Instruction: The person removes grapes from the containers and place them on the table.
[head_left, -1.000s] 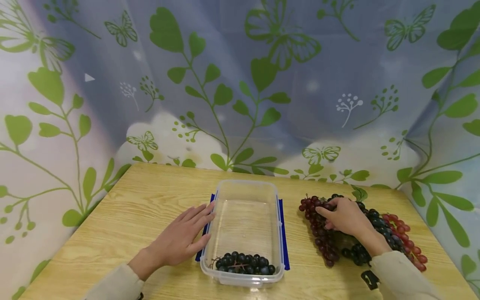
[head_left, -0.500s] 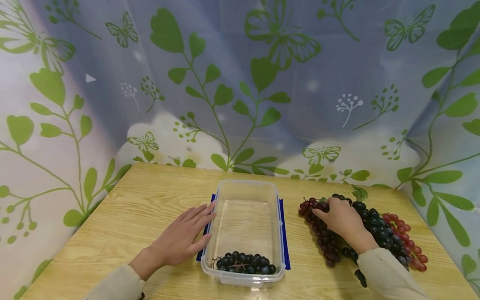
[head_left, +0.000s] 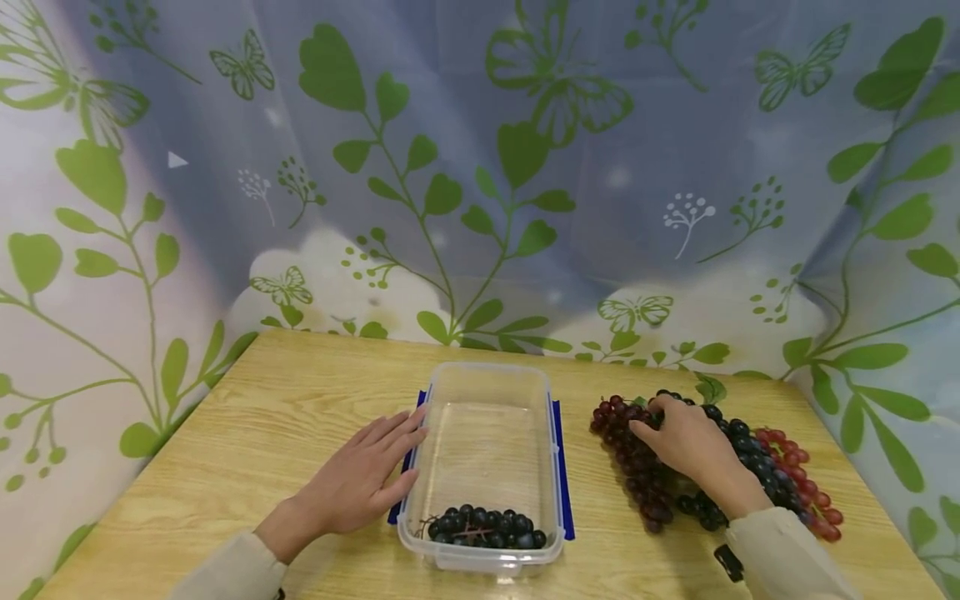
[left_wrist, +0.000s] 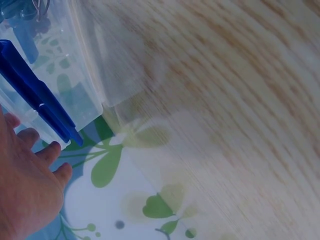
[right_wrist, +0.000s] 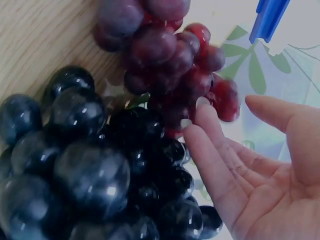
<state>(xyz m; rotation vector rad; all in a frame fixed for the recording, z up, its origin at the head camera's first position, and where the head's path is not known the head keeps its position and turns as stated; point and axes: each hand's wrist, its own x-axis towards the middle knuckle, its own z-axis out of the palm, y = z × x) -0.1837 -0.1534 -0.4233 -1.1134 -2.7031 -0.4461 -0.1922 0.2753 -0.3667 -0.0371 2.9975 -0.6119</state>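
My left hand (head_left: 352, 483) rests with straight fingers against the left side of a clear plastic box (head_left: 551, 433) with blue clips; its fingertips lie beside a blue clip (left_wrist: 35, 92) in the left wrist view. Inside the box, a bunch of black grapes (head_left: 487, 529) lies along the near end. To the right, my right hand (head_left: 697, 450) reaches over a dark red grape bunch (head_left: 630, 458). Its fingertips (right_wrist: 202, 102) touch the upper end of that bunch, the thumb held apart. Black grapes (right_wrist: 92, 175) lie right beside these fingers.
More black grapes (head_left: 750, 450) and a brighter red bunch (head_left: 798, 475) are heaped at the table's right side. A green leaf (head_left: 708, 387) sticks up behind them. A patterned curtain (head_left: 465, 167) hangs behind the wooden table (head_left: 300, 383).
My right hand has shifted slightly over the grapes, its fingers staying at the upper end of the dark red bunch. The left hand has stayed by the box. The head view has turned slightly.
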